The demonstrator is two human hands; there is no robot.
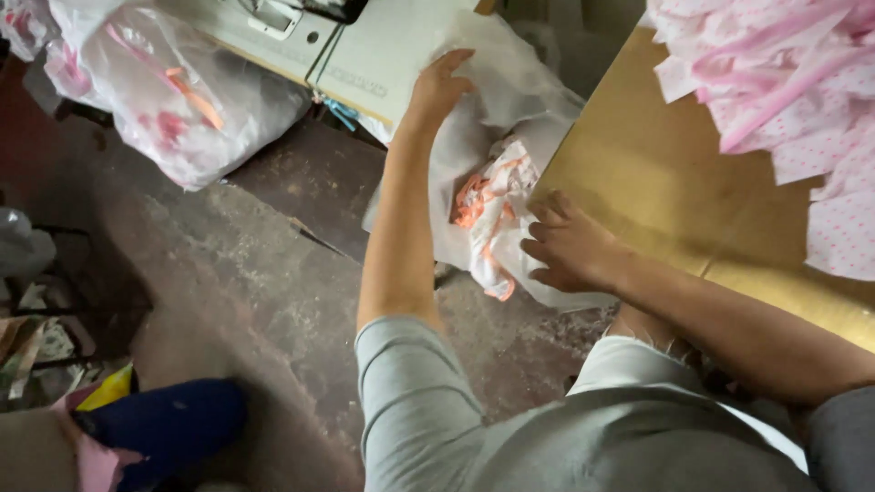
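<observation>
A large clear plastic bag (510,100) stands on the floor beside a wooden table. Inside it lie white cloth pieces with orange trim (492,205). My left hand (437,87) reaches far forward and grips the bag's upper edge. My right hand (570,244) holds the near side of the bag, fingers curled into the plastic by the table's edge. Both arms stretch out from grey sleeves.
The wooden table (656,182) fills the right, with a pile of pink dotted fabric (784,82) on it. Another plastic bag of cloth (173,91) lies at the top left, near a white sewing machine (355,46). A blue bundle (164,424) rests on the worn concrete floor (246,282).
</observation>
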